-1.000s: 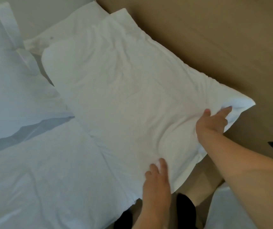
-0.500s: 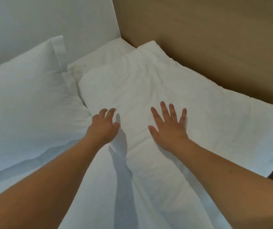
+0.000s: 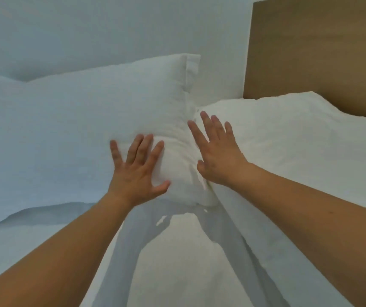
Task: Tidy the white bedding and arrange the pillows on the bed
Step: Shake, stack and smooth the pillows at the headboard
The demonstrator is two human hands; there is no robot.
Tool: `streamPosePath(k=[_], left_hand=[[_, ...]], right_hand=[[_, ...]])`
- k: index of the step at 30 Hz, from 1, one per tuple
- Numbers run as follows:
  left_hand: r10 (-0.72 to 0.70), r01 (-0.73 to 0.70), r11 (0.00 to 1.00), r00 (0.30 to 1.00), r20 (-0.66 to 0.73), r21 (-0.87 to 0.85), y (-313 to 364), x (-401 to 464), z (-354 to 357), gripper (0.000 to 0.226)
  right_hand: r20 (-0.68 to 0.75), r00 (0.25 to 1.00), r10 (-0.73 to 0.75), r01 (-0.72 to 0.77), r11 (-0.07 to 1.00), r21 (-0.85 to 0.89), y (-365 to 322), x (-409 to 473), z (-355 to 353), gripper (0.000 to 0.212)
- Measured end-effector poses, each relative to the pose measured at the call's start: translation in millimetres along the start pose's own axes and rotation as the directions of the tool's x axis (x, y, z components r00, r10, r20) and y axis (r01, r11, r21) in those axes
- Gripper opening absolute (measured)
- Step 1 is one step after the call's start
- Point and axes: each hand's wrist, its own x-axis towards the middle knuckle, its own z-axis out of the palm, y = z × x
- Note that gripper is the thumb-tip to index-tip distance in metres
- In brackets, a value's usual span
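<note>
Two pillows: left pillow (image 3: 84,120) propped against wall (image 3: 89,29), right pillow (image 3: 293,138) flat by headboard (image 3: 319,52). Left hand (image 3: 136,173), right hand (image 3: 216,156): fingers spread, pressing left pillow's end. Risk: hard push topples it sideways, creases sheet (image 3: 177,262).

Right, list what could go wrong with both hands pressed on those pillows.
1. The left hand presses flat into the left pillow near its inner end, already bunching the case into creases there; pushing harder may leave a lasting dent.
2. The right hand sits in the seam against the right pillow; shoving there could spread the two pillows apart or skew them off the wooden headboard.
</note>
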Motion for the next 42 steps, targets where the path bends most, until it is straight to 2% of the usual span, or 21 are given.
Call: streamPosePath(k=[2, 4, 8, 11, 15, 19, 21, 23, 26, 28, 30, 33, 36, 40, 42], left_hand=[[-0.084, 0.084, 0.996, 0.996, -0.016, 0.027, -35.6, -24.4, 5.7, 0.109], [-0.231, 0.232, 0.972, 0.973, -0.016, 0.043, -63.9, -48.1, 11.2, 0.121], [-0.423, 0.421, 0.901, 0.906, -0.003, 0.103, -113.9, -77.8, 19.5, 0.131], [-0.404, 0.399, 0.905, 0.915, 0.006, 0.146, -149.0, -79.0, 26.0, 0.133], [-0.355, 0.349, 0.921, 0.935, 0.005, 0.172, -179.3, -56.5, 39.6, 0.130], [-0.447, 0.442, 0.891, 0.893, 0.039, 0.103, -203.1, -21.4, 53.9, 0.127], [-0.431, 0.420, 0.899, 0.899, 0.084, 0.121, -209.2, -5.0, 57.7, 0.125], [-0.408, 0.388, 0.907, 0.906, 0.116, 0.163, -207.0, 8.7, 63.3, 0.112], [-0.387, 0.359, 0.910, 0.915, 0.115, 0.207, -194.3, 15.9, 66.7, 0.069], [-0.347, 0.325, 0.932, 0.928, 0.138, 0.158, -184.6, 10.5, 61.4, 0.036], [-0.384, 0.382, 0.923, 0.896, 0.223, 0.052, -176.7, -5.9, 54.4, 0.023], [-0.546, 0.586, 0.795, 0.804, 0.233, -0.157, -165.0, -33.9, 39.6, 0.022], [-0.697, 0.700, 0.613, 0.697, 0.166, -0.365, -153.3, -29.5, -0.5, 0.016], [-0.810, 0.664, 0.415, 0.581, 0.080, -0.622, -129.5, 14.9, -86.9, 0.012], [-0.829, 0.611, 0.346, 0.555, 0.073, -0.712, -97.8, 36.9, -123.4, 0.017]], right_hand=[[0.031, 0.994, -0.109, 0.110, 0.992, -0.053, -39.8, 13.2, 10.4, 0.104], [0.075, 0.985, -0.157, 0.161, 0.986, -0.049, -77.7, 16.8, 23.0, 0.114], [0.051, 0.998, -0.040, 0.043, 0.997, -0.058, -136.1, 19.8, 48.1, 0.123], [-0.064, 0.997, -0.032, 0.022, 0.988, -0.152, -158.9, 35.2, 57.4, 0.126], [-0.108, 0.993, -0.042, 0.017, 0.975, -0.220, -169.1, 66.4, 69.1, 0.127], [-0.119, 0.993, -0.005, -0.032, 0.951, -0.309, -167.7, 98.7, 80.0, 0.109], [-0.097, 0.995, 0.007, -0.039, 0.943, -0.331, -164.2, 114.3, 77.2, 0.099], [-0.101, 0.994, 0.029, -0.061, 0.941, -0.333, -157.8, 127.2, 72.9, 0.083], [-0.141, 0.989, 0.050, -0.087, 0.960, -0.266, -151.0, 133.2, 69.8, 0.046], [-0.100, 0.995, 0.018, -0.037, 0.981, -0.189, -152.5, 126.4, 64.3, 0.030], [-0.054, 0.995, -0.080, 0.071, 0.985, -0.154, -157.3, 115.7, 51.5, 0.022], [-0.041, 0.965, -0.260, 0.245, 0.943, -0.224, -164.1, 103.1, 10.2, 0.021], [-0.083, 0.937, -0.338, 0.302, 0.908, -0.292, -164.5, 101.6, -64.1, 0.021], [-0.205, 0.913, -0.353, 0.259, 0.888, -0.380, -150.6, 88.3, -177.6, 0.023], [-0.229, 0.912, -0.341, 0.219, 0.875, -0.431, -128.1, 63.1, -220.2, 0.021]])
